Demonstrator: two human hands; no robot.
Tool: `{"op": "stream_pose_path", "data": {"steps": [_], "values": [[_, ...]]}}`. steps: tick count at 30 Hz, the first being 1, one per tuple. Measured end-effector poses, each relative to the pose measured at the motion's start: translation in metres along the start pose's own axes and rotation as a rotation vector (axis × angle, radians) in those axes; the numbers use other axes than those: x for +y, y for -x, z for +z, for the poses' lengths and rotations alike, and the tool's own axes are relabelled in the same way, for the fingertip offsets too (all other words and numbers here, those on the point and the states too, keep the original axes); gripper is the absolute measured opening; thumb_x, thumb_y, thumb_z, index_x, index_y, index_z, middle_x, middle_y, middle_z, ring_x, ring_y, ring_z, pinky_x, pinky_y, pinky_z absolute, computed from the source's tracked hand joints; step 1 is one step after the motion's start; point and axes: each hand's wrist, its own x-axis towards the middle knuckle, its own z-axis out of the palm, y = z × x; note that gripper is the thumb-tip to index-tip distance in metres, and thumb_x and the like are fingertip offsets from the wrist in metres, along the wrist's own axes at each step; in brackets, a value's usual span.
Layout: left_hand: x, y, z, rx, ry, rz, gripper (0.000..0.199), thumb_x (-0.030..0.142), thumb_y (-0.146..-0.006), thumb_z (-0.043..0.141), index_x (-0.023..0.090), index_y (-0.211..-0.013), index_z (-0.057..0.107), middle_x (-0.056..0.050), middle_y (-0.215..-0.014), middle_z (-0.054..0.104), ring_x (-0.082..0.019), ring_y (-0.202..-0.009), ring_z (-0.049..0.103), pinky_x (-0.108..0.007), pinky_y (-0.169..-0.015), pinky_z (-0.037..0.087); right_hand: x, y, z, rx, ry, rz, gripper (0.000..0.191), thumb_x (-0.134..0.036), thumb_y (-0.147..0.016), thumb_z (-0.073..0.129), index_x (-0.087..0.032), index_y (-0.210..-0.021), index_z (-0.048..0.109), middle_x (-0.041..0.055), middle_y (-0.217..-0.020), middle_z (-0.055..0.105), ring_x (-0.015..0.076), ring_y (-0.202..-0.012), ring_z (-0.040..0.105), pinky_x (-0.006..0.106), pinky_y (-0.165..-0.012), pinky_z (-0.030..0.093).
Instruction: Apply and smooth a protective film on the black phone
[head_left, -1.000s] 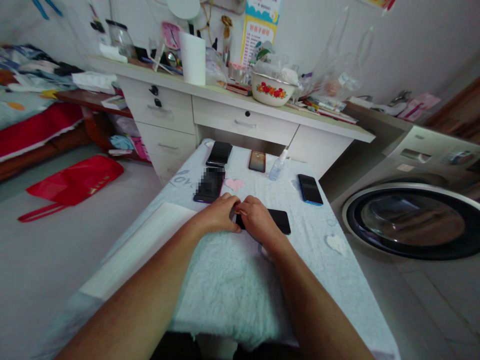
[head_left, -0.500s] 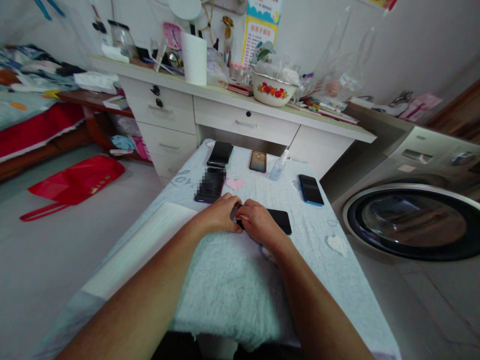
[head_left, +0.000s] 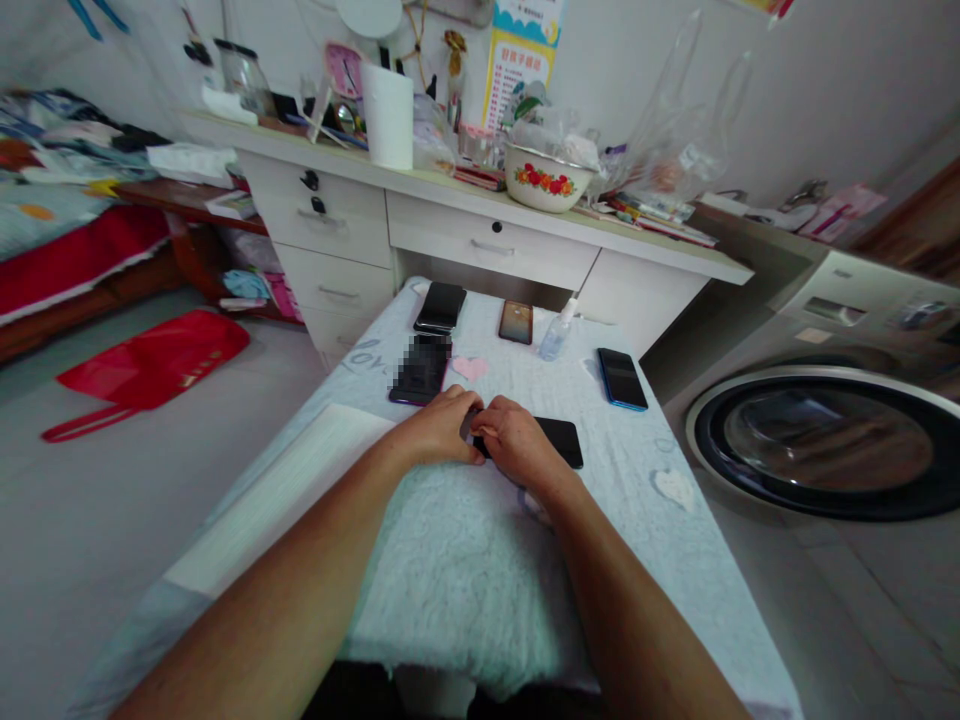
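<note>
A black phone (head_left: pixel 562 441) lies sideways on the cloth-covered table (head_left: pixel 465 560), partly under my right hand (head_left: pixel 508 436). The fingers of that hand are bent together over the phone's left part, and what they may pinch is too small to tell. At the phone's left end, my left hand (head_left: pixel 450 425) grips its edge between thumb and fingers. Beyond my left hand rests a dark phone (head_left: pixel 426 372) with a purplish edge. Farther back are another black phone (head_left: pixel 440 307), a brown phone (head_left: pixel 516 322) and a clear spray bottle (head_left: pixel 557 332). A blue-edged phone (head_left: pixel 622 379) lies at the right.
A white sheet (head_left: pixel 285 495) lies along the table's left side. Behind stands a white desk (head_left: pixel 442 215) with a flowered bowl (head_left: pixel 546 180) and a paper roll (head_left: pixel 388 118). To the right is a washing machine (head_left: pixel 832 330); a red bag (head_left: pixel 161 360) lies on the floor at left.
</note>
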Motion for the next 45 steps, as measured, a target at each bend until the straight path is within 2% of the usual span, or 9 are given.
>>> {"op": "stream_pose_path", "data": {"steps": [9, 45], "values": [[-0.0066, -0.0014, 0.004, 0.023, 0.0, 0.033, 0.06, 0.037, -0.053, 0.076, 0.022, -0.107, 0.054, -0.004, -0.107, 0.052, -0.025, -0.106, 0.053, -0.035, -0.092, 0.045, -0.0032, 0.0014, -0.0025, -0.026, -0.002, -0.005, 0.022, -0.003, -0.082, 0.051, -0.014, -0.083, 0.071, 0.0046, -0.086, 0.058, 0.0119, -0.077, 0.052, 0.024, -0.074, 0.04], [-0.0035, -0.0005, 0.0036, 0.023, -0.025, 0.049, 0.056, 0.034, -0.056, 0.074, 0.021, -0.106, 0.054, -0.005, -0.106, 0.052, -0.025, -0.105, 0.053, -0.034, -0.09, 0.045, -0.0029, 0.0024, -0.003, -0.035, -0.009, -0.023, 0.021, -0.005, -0.082, 0.05, -0.014, -0.082, 0.07, 0.0048, -0.088, 0.06, 0.0121, -0.078, 0.054, 0.024, -0.076, 0.04]]}}
